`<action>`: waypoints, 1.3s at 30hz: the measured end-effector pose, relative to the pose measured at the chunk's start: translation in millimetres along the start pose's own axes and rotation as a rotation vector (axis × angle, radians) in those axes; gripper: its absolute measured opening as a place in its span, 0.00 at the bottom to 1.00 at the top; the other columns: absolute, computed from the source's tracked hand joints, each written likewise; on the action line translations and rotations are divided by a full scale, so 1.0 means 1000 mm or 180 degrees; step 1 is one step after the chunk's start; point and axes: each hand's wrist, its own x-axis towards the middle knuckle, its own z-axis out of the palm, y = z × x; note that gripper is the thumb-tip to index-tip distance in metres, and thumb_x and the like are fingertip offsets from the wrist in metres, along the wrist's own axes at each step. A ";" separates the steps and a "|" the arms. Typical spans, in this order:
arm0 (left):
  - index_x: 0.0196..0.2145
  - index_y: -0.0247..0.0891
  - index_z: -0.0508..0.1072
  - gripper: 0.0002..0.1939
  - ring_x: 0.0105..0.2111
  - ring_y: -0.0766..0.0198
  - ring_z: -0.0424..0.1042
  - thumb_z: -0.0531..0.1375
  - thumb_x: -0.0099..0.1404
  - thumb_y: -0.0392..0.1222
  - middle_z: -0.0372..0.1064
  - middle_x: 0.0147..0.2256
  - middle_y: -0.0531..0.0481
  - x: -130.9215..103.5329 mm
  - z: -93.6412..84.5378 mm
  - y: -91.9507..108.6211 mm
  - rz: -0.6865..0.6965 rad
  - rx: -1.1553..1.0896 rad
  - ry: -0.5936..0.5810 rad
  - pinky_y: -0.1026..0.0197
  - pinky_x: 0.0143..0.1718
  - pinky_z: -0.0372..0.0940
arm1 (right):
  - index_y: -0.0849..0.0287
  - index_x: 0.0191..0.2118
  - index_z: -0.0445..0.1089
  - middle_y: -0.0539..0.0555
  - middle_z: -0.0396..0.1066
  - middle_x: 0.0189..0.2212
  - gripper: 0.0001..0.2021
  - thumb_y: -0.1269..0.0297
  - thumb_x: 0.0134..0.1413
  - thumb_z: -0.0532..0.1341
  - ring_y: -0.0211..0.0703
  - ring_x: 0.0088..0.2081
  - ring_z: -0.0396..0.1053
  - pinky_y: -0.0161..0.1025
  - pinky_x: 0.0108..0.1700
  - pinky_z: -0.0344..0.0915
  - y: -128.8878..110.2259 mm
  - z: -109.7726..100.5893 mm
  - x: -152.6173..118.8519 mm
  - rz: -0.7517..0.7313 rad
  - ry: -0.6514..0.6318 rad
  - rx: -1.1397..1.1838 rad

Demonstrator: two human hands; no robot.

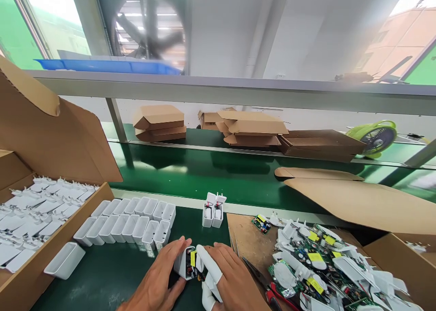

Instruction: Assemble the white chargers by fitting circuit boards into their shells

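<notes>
My left hand (pixel 160 277) and my right hand (pixel 228 279) meet at the bottom centre over a white plastic charger shell (pixel 184 262). A circuit board with a yellow part (pixel 193 259) sits partly inside the shell. The left hand grips the shell's side. My right hand, with white finger cots on two fingers, presses on the board end. Two rows of empty white shells (pixel 131 222) stand just left of the hands. Two filled shells (pixel 213 211) stand upright behind them.
A cardboard box (pixel 54 229) of white plug covers lies at left, with one loose shell (pixel 64 260) beside it. A heap of green circuit boards (pixel 316 265) and red-handled cutters (pixel 269 288) lie at right. Flattened cartons (pixel 254 127) and a green fan (pixel 376 138) sit beyond the conveyor belt (pixel 204 172).
</notes>
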 end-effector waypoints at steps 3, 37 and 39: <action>0.75 0.50 0.44 0.35 0.69 0.48 0.62 0.54 0.77 0.38 0.62 0.69 0.42 0.000 0.000 0.001 -0.0011 -0.0006 -0.0016 0.42 0.66 0.64 | 0.61 0.42 0.76 0.62 0.75 0.54 0.16 0.73 0.45 0.58 0.58 0.56 0.68 0.49 0.65 0.62 0.002 0.003 -0.003 0.0005 0.0039 -0.0051; 0.75 0.51 0.46 0.33 0.67 0.47 0.64 0.53 0.78 0.43 0.64 0.67 0.42 0.003 -0.002 0.007 -0.0083 -0.0168 0.0079 0.43 0.65 0.66 | 0.63 0.71 0.51 0.64 0.72 0.56 0.40 0.80 0.50 0.53 0.57 0.53 0.70 0.60 0.61 0.69 0.006 -0.004 0.005 -0.0163 -0.0029 0.0181; 0.75 0.51 0.45 0.33 0.68 0.47 0.63 0.53 0.78 0.42 0.63 0.68 0.42 0.003 -0.003 0.007 -0.0086 -0.0153 0.0015 0.43 0.66 0.64 | 0.64 0.71 0.51 0.64 0.72 0.55 0.40 0.81 0.50 0.53 0.57 0.54 0.70 0.60 0.61 0.69 0.005 -0.005 0.007 -0.0162 -0.0024 0.0173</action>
